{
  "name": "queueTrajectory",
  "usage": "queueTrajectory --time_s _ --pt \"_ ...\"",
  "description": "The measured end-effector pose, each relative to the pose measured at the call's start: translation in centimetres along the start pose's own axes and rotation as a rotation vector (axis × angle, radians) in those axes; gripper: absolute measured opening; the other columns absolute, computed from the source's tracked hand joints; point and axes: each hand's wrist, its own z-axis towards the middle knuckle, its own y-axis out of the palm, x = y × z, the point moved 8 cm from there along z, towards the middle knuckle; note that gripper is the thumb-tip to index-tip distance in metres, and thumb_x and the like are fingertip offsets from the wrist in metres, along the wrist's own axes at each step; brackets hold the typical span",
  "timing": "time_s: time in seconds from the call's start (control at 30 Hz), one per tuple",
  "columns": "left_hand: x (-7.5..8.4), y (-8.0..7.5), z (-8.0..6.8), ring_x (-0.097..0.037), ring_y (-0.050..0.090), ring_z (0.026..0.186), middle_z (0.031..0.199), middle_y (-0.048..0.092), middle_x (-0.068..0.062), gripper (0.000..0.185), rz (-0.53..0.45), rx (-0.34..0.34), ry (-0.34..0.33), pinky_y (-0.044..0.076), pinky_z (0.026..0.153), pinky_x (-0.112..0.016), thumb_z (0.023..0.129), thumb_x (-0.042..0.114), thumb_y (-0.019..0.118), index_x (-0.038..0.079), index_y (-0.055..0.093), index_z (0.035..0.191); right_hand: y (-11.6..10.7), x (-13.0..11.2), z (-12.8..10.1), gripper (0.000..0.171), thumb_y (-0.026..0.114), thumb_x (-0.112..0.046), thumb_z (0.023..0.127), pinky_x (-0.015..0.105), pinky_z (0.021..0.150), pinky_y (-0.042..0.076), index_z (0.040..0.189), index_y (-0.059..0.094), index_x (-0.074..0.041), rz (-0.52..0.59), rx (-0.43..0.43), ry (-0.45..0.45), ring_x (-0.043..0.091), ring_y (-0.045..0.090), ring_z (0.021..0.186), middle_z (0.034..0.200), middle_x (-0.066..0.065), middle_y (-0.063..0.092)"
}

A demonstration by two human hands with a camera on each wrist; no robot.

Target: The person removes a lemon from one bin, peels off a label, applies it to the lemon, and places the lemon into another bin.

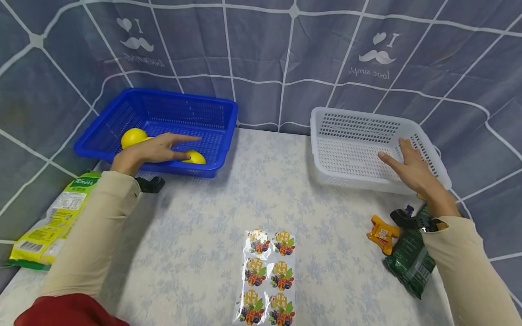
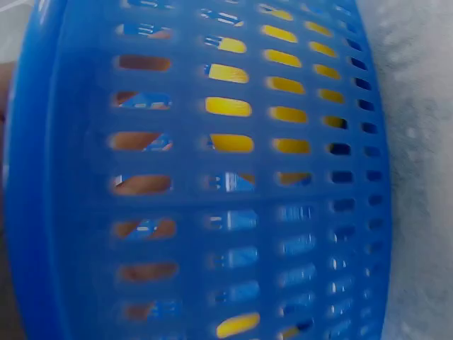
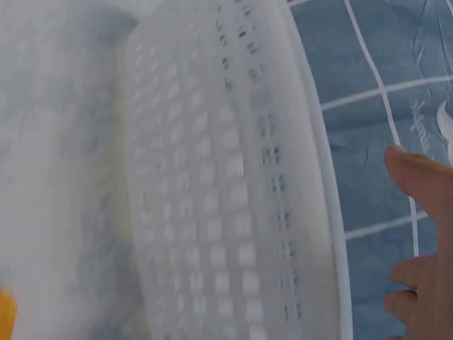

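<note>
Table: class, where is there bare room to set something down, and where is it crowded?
Bare room: the table between the blue basket and white basket, down to the sticker sheet, and left of that sheet. Crowded: the right edge, with the orange packet and green packet, and the left edge, with the yellow packet.

A blue basket (image 2: 212,184) is filling almost the whole left wrist view, its slotted wall curving close in front of the camera and looking blurred. Yellow fruit (image 2: 230,106) is showing through the upper slots, with another yellow patch peeking through a slot near the bottom. Fingers (image 2: 141,185) are showing as skin-coloured patches through the slots on the near side of the wall, beside the yellow. A pale patterned tabletop (image 2: 425,177) is lying beyond the basket's far edge.
</note>
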Motion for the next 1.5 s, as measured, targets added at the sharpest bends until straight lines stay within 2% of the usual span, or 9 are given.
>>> queueTrajectory --time_s 0.33,0.5,0.67,0.77,0.93,1.07,1.17,1.3,1.5 --pt "-1.1 1.2 1.5 -0.046 0.022 0.142 0.152 0.034 -0.026 0.057 -0.097 -0.182 -0.009 0.021 0.113 -0.061 0.092 -0.011 0.055 -0.001 0.042 0.147 0.9 -7.4 3.1 0.086 0.036 -0.057 0.101 0.064 0.114 0.005 0.157 -0.006 -0.005 0.099 0.047 -0.029 0.047 -0.002 0.146 0.161 0.023 -0.007" --pt "-1.3 1.7 1.9 -0.046 0.02 0.142 0.153 0.03 -0.027 0.06 -0.119 -0.221 -0.025 0.018 0.114 -0.06 0.087 -0.015 0.053 -0.003 0.043 0.145 1.6 -12.5 4.7 0.079 0.043 -0.048 0.102 0.057 0.117 0.011 0.158 0.007 -0.007 0.175 0.133 -0.087 0.04 0.008 0.148 0.163 0.018 0.007" --pt "-1.7 1.9 2.5 -0.047 0.02 0.142 0.155 0.027 -0.025 0.062 -0.094 -0.234 -0.066 0.024 0.112 -0.06 0.084 -0.017 0.054 -0.002 0.046 0.143 3.3 -18.5 6.4 0.072 0.052 -0.038 0.101 0.043 0.119 0.015 0.157 0.019 -0.008 0.222 0.198 -0.204 0.03 0.019 0.147 0.161 0.012 0.02" --pt "-1.5 2.1 2.8 -0.047 0.02 0.142 0.156 0.025 -0.026 0.063 -0.075 -0.246 -0.079 0.027 0.111 -0.058 0.083 -0.019 0.054 -0.001 0.047 0.143 5.8 -22.1 7.3 0.072 0.056 -0.037 0.099 0.038 0.119 0.018 0.156 0.024 -0.007 0.231 0.16 -0.261 0.027 0.023 0.147 0.161 0.011 0.024" --pt "-1.3 2.4 3.3 -0.048 0.014 0.143 0.157 0.021 -0.028 0.063 -0.038 -0.282 -0.085 0.024 0.112 -0.059 0.083 -0.02 0.052 0.0 0.047 0.143 12.0 -27.2 8.2 0.08 0.057 -0.044 0.097 0.039 0.118 0.021 0.157 0.019 -0.008 0.317 -0.073 -0.268 0.025 0.02 0.148 0.162 0.009 0.02" --pt "-1.5 2.5 3.5 -0.044 0.026 0.138 0.155 0.025 -0.028 0.065 0.018 -0.292 -0.138 0.024 0.111 -0.06 0.087 -0.015 0.053 0.004 0.042 0.148 16.5 -30.2 8.0 0.084 0.056 -0.044 0.097 0.041 0.119 0.017 0.159 0.008 -0.012 0.465 -0.242 -0.246 0.023 0.014 0.149 0.164 0.005 0.01" --pt "-1.7 2.6 3.6 -0.04 0.032 0.128 0.154 0.027 -0.029 0.069 0.06 -0.302 -0.187 0.024 0.109 -0.062 0.089 -0.011 0.055 0.009 0.035 0.152 18.8 -31.9 7.6 0.085 0.055 -0.032 0.099 0.04 0.12 0.012 0.158 -0.002 -0.012 0.574 -0.325 -0.272 0.02 0.008 0.15 0.165 0.004 0.003" --pt "-1.6 2.6 3.8 -0.044 0.029 0.134 0.154 0.024 -0.031 0.07 0.115 -0.305 -0.209 0.02 0.111 -0.065 0.094 -0.003 0.058 0.011 0.028 0.155 20.1 -32.9 7.3 0.085 0.053 -0.016 0.1 0.035 0.12 0.008 0.156 -0.011 -0.01 0.68 -0.356 -0.305 0.014 0.004 0.149 0.164 0.003 -0.003" --pt "-1.8 2.6 4.3 -0.048 0.026 0.137 0.152 0.026 -0.033 0.068 0.143 -0.269 -0.184 0.02 0.111 -0.065 0.097 0.01 0.06 0.004 0.025 0.155 20.4 -33.2 7.5 0.084 0.052 -0.012 0.1 0.029 0.119 0.008 0.155 -0.012 -0.007 0.748 -0.359 -0.308 0.012 0.003 0.148 0.164 0.004 -0.004"
